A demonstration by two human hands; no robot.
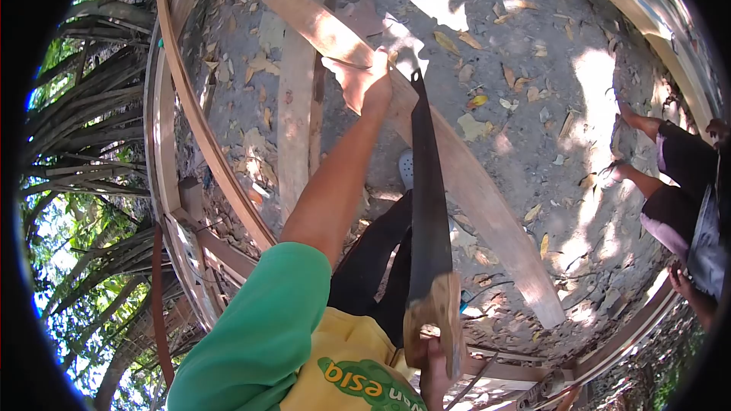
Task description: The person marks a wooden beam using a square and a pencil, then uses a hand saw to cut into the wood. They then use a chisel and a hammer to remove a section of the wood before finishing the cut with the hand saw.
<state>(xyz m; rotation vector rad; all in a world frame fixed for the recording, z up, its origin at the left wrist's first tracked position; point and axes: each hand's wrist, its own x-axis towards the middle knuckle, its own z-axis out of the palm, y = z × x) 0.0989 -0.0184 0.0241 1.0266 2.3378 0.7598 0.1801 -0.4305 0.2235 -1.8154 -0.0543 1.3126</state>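
A handsaw (428, 205) with a dark blade and a wooden handle (434, 327) stretches up the middle of the view. Low in the frame, my right hand (435, 373) is closed around that handle. My left hand (365, 85) grips the edge of a long wooden plank (487, 198), thumb and fingers wrapped over it. The plank runs diagonally from upper left to lower right. Near my left hand, the saw's narrow tip overlaps the plank in this view.
Another board (297, 122) lies beneath the plank on the leaf-strewn dirt ground (502, 106). A long thin wooden strip (202, 114) leans at left beside a timber frame (164, 129). At right, a person (678, 175) in dark shorts sits close by. My shoe (406, 167) shows under the plank.
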